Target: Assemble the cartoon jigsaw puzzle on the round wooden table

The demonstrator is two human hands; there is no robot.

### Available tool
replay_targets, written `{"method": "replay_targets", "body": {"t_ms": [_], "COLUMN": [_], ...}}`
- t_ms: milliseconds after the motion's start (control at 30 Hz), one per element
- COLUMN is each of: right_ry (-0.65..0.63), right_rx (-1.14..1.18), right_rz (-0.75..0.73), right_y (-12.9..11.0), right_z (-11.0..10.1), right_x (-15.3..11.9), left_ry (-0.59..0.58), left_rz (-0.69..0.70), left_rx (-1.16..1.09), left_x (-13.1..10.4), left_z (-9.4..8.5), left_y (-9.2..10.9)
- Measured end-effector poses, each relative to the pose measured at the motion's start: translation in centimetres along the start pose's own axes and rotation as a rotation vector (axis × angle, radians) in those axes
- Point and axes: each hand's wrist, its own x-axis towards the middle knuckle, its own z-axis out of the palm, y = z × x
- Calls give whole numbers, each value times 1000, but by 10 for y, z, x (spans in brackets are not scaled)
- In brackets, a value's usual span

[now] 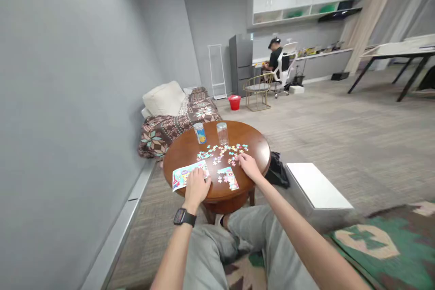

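My left hand [197, 186] lies with its fingers stretched over a colourful printed picture sheet [179, 176] on the round wooden table [249, 133]. To the right of that sheet, a partly joined jigsaw puzzle [232, 180] sits near the table's front edge. Loose puzzle pieces [222, 150] are spread across the middle. At their right side, my right hand [248, 166] has its fingers curled together close to the tabletop; whatever they hold is too small to make out. Behind the pieces stand a jar with a blue and yellow wrap [200, 134] and a clear lidded jar [222, 134].
A patterned throw covers a sofa [180, 124] beyond the table's left side. A white-topped box [317, 185] stands to the right, with a black bag [277, 172] by the table. Farther back are a red bucket [234, 102], a metal-framed chair [258, 88] and a seated person [275, 59].
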Motion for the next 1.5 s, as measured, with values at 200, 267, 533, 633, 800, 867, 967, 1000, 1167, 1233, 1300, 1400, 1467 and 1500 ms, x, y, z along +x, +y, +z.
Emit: {"method": "replay_targets", "body": {"t_ms": [200, 267, 533, 633, 800, 867, 967, 1000, 1167, 1233, 1300, 1400, 1467, 1500], "right_ry": [-248, -329, -391, -429, -531, -554, -562, -560, -527, -510, -490, -432, -390, -394], "right_rx": [-213, -361, -701, -750, -792, -796, -792, -788, -727, -688, -650, -486, -301, -223], "right_rz": [-286, -329, -208, -196, -230, -255, -289, -300, -348, -371, -398, -438, -439, -430], "right_y": [-50, -78, -123, -120, -119, -119, -118, -117, -117, -116, -111, -93, -73, -61], "right_z": [26, 45, 111, 117, 116, 115, 115, 116, 115, 113, 106, 86, 67, 57], "right_x": [19, 28, 70, 79, 86, 86, 86, 86, 83, 81, 77, 67, 56, 50], "left_ry": [65, 81, 122, 123, 120, 126, 135, 136, 132, 128, 126, 126, 88, 54], "left_rz": [-12, -7, -22, -12, -26, -28, -20, -18, -22, -27, -18, 100, 221, 274], "left_rx": [-32, -56, -129, -144, -177, -182, -169, -165, -161, -165, -189, -263, -309, -324], "left_x": [-2, -3, -5, -5, -5, -5, -5, -5, -5, -5, -5, -6, -7, -7], "left_z": [7, 7, 7, 7, 6, 7, 8, 9, 7, 6, 5, 4, 4, 3], "left_y": [0, 0, 1, 1, 2, 2, 1, 1, 2, 2, 1, -3, -7, -8]}}
